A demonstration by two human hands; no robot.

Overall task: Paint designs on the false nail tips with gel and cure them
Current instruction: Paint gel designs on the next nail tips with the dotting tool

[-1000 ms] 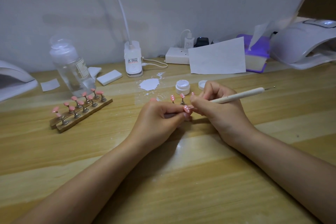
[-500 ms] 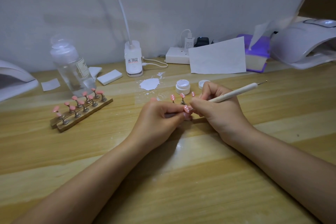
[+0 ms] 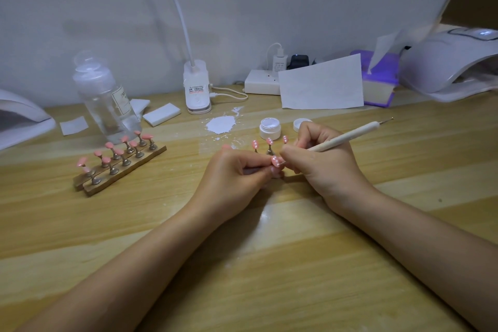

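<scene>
While the left hand (image 3: 237, 178) pinches a pink nail tip (image 3: 277, 161) low over the table (image 3: 296, 264), the right hand (image 3: 326, 162) grips a dotting pen (image 3: 347, 138), its point seemingly touching the tip. Behind stands an open gel jar (image 3: 270, 129).

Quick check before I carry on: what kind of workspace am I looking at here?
Probably a home nail-art desk rather than a salon: a wooden table with pink nail tips on a wooden stand, an open gel pot, and a curing lamp at the back right.

Home nail desk, curing lamp (image 3: 447, 62), power strip (image 3: 261, 82)
</scene>
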